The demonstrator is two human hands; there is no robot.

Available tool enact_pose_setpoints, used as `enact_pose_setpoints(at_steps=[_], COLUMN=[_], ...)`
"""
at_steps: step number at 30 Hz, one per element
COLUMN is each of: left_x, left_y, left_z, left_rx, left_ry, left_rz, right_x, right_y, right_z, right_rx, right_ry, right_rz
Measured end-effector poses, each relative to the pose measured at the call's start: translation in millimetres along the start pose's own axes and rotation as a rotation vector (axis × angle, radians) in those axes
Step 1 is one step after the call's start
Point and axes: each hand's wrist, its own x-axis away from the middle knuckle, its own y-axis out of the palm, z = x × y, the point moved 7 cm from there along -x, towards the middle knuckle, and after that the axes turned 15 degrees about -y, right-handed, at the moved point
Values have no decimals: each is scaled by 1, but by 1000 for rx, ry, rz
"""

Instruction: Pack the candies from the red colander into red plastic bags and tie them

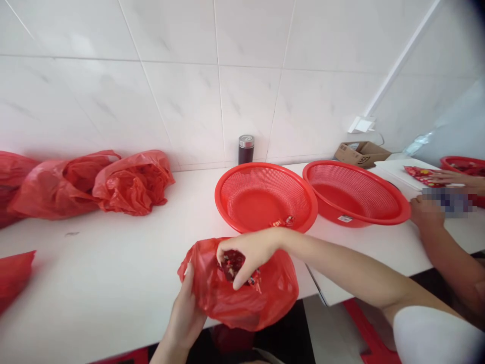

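A red plastic bag [273, 298] sits at the table's front edge with its mouth turned up. My left hand [185, 311] grips its left rim, the thumb lying over the plastic. Reaching in from the right, my right hand [252, 253] is at the bag's mouth, its fingers curled around small red wrapped candies [233, 263]. More wrapped pieces show just below the thumb; the bag's lower contents are hidden. Right behind the bag stands a red perforated basket [221, 215], with a few similar wrapped candies [282, 222] at its near side.
A second red basket [356, 216] stands to the right. Several filled red bags [132, 182] lie along the wall at left. A dark thermos [246, 150] and a cardboard box [359, 154] are at the back. At far right, another person's hands [428, 210] work beside a patterned red packet [419, 174].
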Motion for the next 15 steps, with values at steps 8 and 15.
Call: enact_pose_setpoints(at_steps=[8,15], left_x=[15,32], left_y=[-15,-35], left_z=[14,42], left_rx=[-38,27], left_ry=[177,296], left_rz=[139,254], right_x=[-13,21], right_y=[31,27], right_z=[36,12], right_rx=[636,525], right_ry=[57,67], right_rz=[123,97])
